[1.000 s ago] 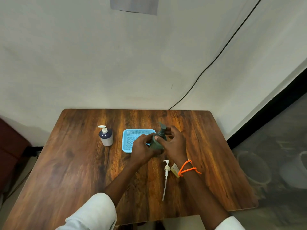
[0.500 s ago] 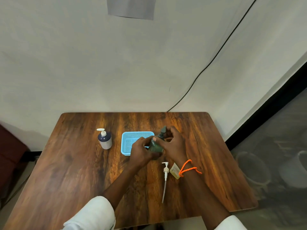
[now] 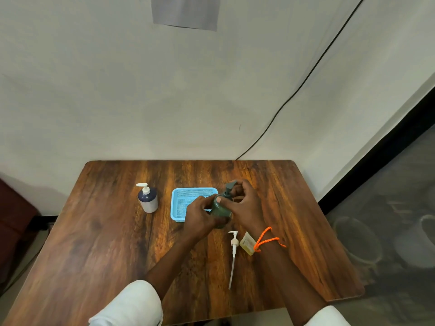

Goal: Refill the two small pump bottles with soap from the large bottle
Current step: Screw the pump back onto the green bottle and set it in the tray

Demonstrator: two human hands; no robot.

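Now: green bottle (image 3: 220, 211) upright beside basket (image 3: 179, 196)
Left hand (image 3: 200, 215): wrapped around its body
Right hand (image 3: 244, 203): gripping its pump collar
Risk: body slips or tips while twisting, soap spills

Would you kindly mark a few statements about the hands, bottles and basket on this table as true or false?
1. Both hands hold the green pump bottle. True.
2. A loose white pump lies on the table. True.
3. The white bottle sits inside the blue basket. False: it stands on the table, left of the basket.
4. The orange cord is on the left wrist. False: it is on the right wrist.
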